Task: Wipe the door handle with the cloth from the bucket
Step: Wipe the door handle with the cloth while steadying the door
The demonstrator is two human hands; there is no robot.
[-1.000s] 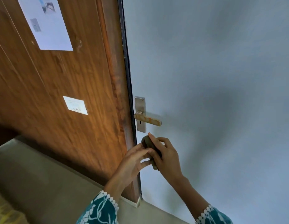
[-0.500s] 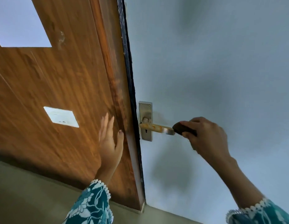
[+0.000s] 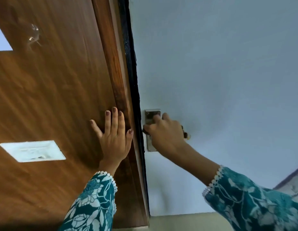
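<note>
— Door? Warm brown, streaked with wood grain. White label near its lower left; pale sheet at its left edge.
— And beside it? Black strip down the door's edge, then pale blue-grey wall.
— Metal there? Silver-grey plate.
— Sleeves? Teal, white floral print, white scalloped trim.
— Nails on the left hand? Painted dusky mauve.
— Under the right hand? Dark cloth, barely peeking out.
</note>
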